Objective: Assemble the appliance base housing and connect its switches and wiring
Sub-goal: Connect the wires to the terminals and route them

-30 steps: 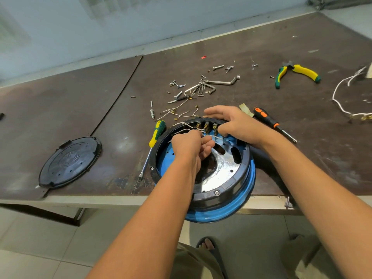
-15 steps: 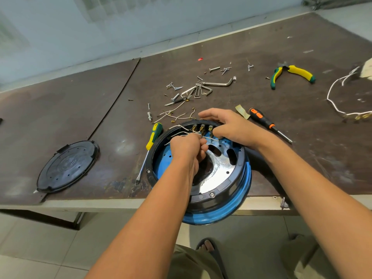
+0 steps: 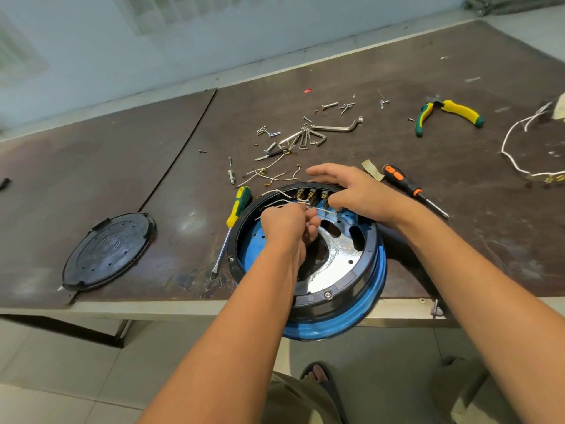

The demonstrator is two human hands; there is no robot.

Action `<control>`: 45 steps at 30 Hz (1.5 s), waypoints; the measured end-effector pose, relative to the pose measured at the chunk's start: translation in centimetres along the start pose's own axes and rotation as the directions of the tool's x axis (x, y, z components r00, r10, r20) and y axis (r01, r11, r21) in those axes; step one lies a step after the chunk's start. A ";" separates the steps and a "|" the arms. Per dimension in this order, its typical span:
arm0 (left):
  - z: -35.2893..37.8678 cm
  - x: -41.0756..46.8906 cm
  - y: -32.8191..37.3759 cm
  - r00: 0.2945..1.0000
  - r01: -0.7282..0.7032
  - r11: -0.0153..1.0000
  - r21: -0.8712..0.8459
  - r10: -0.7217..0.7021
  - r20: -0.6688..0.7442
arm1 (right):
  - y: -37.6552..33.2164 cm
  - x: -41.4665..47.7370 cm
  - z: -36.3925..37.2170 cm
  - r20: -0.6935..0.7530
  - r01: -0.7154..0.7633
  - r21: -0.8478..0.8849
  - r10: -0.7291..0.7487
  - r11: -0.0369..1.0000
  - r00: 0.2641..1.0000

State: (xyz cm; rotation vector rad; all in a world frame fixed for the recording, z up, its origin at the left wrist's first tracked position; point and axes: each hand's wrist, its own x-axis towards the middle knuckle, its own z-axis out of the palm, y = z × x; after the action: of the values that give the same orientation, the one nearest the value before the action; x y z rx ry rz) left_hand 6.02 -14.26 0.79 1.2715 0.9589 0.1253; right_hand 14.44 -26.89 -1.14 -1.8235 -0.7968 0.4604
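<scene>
The round appliance base housing [image 3: 351, 289], black ring over a blue body with a shiny metal plate inside, lies upside down at the table's front edge. Three switches [image 3: 312, 194] with brass terminals sit along its far inner rim, white wires [image 3: 282, 195] running from them. My left hand [image 3: 287, 228] is inside the housing, fingers curled and pinching a white wire. My right hand [image 3: 351, 194] rests over the far rim by the switches, index finger straight, the other fingers bent down at the rightmost switch; what they touch is hidden.
A black round cover [image 3: 108, 250] lies at the left. A green-yellow screwdriver [image 3: 232, 221] touches the housing's left side, an orange-black screwdriver [image 3: 409, 188] lies right. Loose screws, hex keys [image 3: 315, 134], short wires [image 3: 269, 175], pliers [image 3: 446, 114] and a white cable [image 3: 513, 148] lie beyond.
My left hand has stayed on the wire with small finger shifts. The right hand has stayed at the far rim, its index finger straighter now.
</scene>
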 end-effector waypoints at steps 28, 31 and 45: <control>0.0 -0.8 0.1 0.995 -0.016 0.993 0.113 0.005 0.104 | -0.5 -0.4 -0.1 0.011 -0.022 -0.021 0.023 1.000 1.000; -0.2 -1.1 0.1 0.989 -0.024 0.990 0.141 0.003 0.146 | -0.3 -0.4 0.0 -0.015 -0.023 0.007 0.023 1.000 1.000; 0.2 -2.1 1.2 0.976 -0.104 0.938 0.331 0.033 0.214 | -0.8 -0.8 -1.2 -0.154 -0.076 -0.314 0.028 0.946 0.988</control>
State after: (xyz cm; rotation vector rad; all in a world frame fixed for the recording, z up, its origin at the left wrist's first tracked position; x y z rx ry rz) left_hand 5.33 -15.13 2.91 1.6040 0.7767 -0.1231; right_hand 14.37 -28.07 0.05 -2.1558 -0.7539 0.2341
